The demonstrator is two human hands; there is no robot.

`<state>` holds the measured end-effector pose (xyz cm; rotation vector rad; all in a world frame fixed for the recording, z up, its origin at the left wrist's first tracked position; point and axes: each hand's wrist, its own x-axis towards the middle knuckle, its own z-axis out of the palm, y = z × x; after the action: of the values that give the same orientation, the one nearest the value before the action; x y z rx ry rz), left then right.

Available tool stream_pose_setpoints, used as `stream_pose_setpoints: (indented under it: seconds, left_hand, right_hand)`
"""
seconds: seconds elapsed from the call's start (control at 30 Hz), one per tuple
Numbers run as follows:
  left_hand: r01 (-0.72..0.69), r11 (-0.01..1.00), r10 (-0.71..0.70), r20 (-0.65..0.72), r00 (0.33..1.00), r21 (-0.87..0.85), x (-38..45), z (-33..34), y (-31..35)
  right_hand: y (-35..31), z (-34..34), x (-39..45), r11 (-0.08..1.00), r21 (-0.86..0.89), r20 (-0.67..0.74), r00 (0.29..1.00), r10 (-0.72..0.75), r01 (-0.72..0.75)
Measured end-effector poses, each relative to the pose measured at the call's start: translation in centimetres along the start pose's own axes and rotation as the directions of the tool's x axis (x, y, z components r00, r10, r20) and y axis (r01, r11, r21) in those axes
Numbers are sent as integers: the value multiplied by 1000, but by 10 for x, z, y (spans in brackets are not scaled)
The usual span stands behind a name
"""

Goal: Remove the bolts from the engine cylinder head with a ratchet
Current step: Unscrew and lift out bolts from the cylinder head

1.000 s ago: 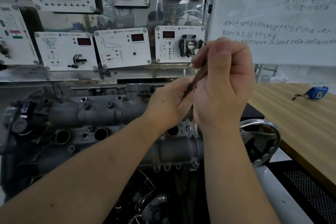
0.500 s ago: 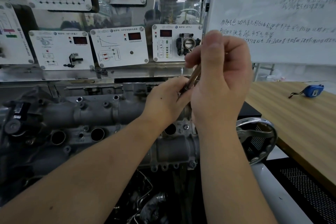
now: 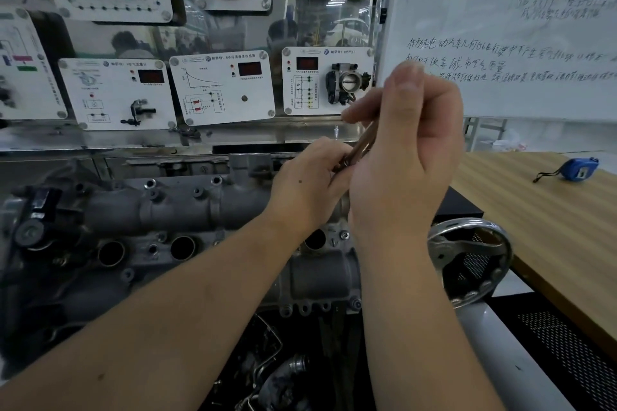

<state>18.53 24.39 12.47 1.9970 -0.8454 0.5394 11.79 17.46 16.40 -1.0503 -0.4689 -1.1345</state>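
The grey engine cylinder head (image 3: 187, 210) lies across the lower middle of the view, with round bores and several small bolts along its flanges. My right hand (image 3: 404, 157) grips the upper part of a slim metal ratchet handle (image 3: 362, 143), which slants down to the left. My left hand (image 3: 310, 183) holds the lower end of the ratchet over the right part of the head. The ratchet's head and the bolt under it are hidden behind my hands. One bolt (image 3: 344, 235) shows just below my left hand.
Behind the engine stands a panel of white training boards (image 3: 220, 90). A whiteboard (image 3: 500, 27) fills the upper right. A wooden table (image 3: 551, 217) at right carries a blue tape measure (image 3: 579, 169). A chrome handwheel (image 3: 467, 260) sits right of the head.
My right hand has shifted slightly on the ratchet handle while my left hand stays at its lower end. The camera view has drifted a little.
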Motion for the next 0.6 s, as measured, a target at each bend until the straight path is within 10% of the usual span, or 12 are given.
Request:
stream_pose_setpoints:
  seconds: [0.27, 0.4, 0.6]
  left_hand:
    - [-58, 961, 47, 44, 998, 271, 0, -1, -6]
    - [-30, 990, 26, 32, 999, 138, -2, -5, 1]
    - [-25, 990, 25, 5, 1000, 141, -2, 1, 9]
  right_hand:
    - [0, -5, 4, 1000, -18, 131, 991, -11, 13]
    - [1, -3, 3, 994, -98, 225, 974, -28, 51]
    - [-3, -3, 4, 990, 130, 5, 999, 50, -50]
